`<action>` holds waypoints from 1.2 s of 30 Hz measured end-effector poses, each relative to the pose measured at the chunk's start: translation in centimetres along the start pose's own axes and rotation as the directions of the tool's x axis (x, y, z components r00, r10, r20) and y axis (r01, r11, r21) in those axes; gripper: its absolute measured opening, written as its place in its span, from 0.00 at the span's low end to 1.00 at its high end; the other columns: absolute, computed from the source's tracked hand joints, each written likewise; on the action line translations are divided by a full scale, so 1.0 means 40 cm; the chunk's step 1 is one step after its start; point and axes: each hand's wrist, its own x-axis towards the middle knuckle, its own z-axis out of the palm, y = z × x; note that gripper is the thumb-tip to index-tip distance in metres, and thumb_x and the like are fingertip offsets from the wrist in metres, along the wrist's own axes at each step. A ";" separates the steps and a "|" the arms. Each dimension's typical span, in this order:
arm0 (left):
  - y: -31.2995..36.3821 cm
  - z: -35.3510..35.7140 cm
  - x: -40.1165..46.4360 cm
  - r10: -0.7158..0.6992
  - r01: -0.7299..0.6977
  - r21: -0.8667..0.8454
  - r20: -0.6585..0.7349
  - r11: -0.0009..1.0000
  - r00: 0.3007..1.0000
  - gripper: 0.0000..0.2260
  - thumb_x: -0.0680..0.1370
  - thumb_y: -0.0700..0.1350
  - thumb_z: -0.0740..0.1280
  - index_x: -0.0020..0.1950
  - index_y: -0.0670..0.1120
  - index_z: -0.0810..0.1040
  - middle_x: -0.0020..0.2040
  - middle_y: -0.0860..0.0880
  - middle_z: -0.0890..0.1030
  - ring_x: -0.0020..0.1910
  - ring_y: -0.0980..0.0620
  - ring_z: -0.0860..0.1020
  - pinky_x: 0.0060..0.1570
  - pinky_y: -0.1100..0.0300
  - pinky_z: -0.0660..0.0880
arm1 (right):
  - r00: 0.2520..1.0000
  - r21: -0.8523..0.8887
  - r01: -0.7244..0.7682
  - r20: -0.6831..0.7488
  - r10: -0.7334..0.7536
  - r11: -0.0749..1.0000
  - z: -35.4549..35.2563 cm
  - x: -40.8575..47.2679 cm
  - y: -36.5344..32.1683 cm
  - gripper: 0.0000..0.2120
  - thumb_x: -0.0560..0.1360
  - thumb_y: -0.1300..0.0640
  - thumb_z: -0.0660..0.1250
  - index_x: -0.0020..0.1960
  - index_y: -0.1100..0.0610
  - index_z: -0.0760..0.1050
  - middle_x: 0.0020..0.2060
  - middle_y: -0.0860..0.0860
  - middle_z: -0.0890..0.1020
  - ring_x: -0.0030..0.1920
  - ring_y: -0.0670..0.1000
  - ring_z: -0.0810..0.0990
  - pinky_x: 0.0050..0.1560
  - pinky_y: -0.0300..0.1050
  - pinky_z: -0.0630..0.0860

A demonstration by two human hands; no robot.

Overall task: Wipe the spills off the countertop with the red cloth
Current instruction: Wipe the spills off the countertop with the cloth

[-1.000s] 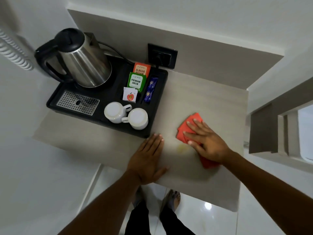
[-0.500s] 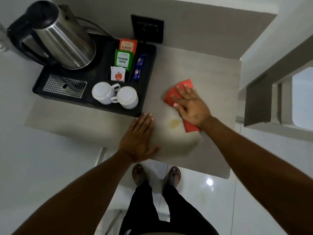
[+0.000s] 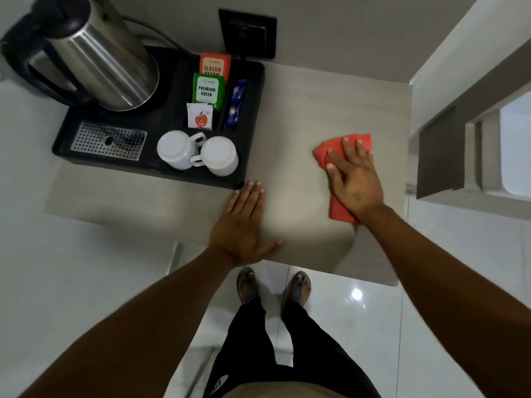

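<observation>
The red cloth (image 3: 322,153) lies folded on the right part of the pale countertop (image 3: 301,110). My right hand (image 3: 355,179) presses flat on it with fingers spread, covering its middle; cloth shows past the fingertips and beside the wrist. My left hand (image 3: 242,225) rests palm down on the countertop near the front edge, just off the tray's near corner, holding nothing. I see no stain on the bare surface between my hands.
A black tray (image 3: 257,110) fills the left half, carrying a steel kettle (image 3: 106,58), two upturned white cups (image 3: 175,149), and tea sachets (image 3: 207,90). A wall socket (image 3: 247,33) sits behind. A wall ledge (image 3: 439,153) borders the right edge.
My right hand has slid the cloth to the right, further from the tray. The yellowish stain seen beside the cloth earlier no longer shows. My left hand has stayed put.
</observation>
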 end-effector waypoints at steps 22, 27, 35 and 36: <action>-0.077 -0.035 -0.040 0.234 -0.234 -0.021 0.059 0.972 0.970 0.36 0.80 0.55 0.53 0.80 0.33 0.54 0.82 0.33 0.55 0.82 0.37 0.52 0.81 0.41 0.52 | 0.850 0.076 -0.494 -0.168 0.500 0.866 0.042 -0.215 -0.072 0.21 0.82 0.49 0.56 0.72 0.53 0.69 0.77 0.62 0.61 0.77 0.67 0.53 0.76 0.64 0.47; -0.078 -0.026 -0.041 0.217 -0.217 -0.048 -0.002 0.975 0.976 0.33 0.80 0.52 0.52 0.80 0.34 0.55 0.82 0.35 0.56 0.82 0.39 0.54 0.81 0.43 0.53 | 0.935 0.065 -0.324 -0.126 0.330 0.944 0.146 -0.212 -0.303 0.22 0.81 0.48 0.59 0.73 0.53 0.69 0.77 0.61 0.61 0.78 0.66 0.52 0.77 0.62 0.48; -0.087 -0.015 -0.019 0.238 -0.245 0.091 0.076 0.965 0.968 0.36 0.83 0.60 0.47 0.82 0.36 0.48 0.83 0.37 0.48 0.83 0.41 0.45 0.81 0.44 0.48 | 0.913 -0.007 -0.391 -0.128 0.387 0.921 0.102 -0.354 -0.154 0.22 0.82 0.44 0.53 0.74 0.47 0.66 0.78 0.55 0.60 0.78 0.61 0.53 0.77 0.63 0.49; -0.087 -0.017 -0.010 0.242 -0.249 0.089 0.084 0.964 0.967 0.37 0.83 0.61 0.46 0.82 0.36 0.47 0.83 0.37 0.47 0.83 0.42 0.44 0.81 0.44 0.48 | 0.901 0.000 -0.416 -0.130 0.413 0.909 0.085 -0.337 -0.124 0.23 0.82 0.44 0.52 0.74 0.48 0.66 0.78 0.56 0.61 0.78 0.61 0.53 0.77 0.63 0.49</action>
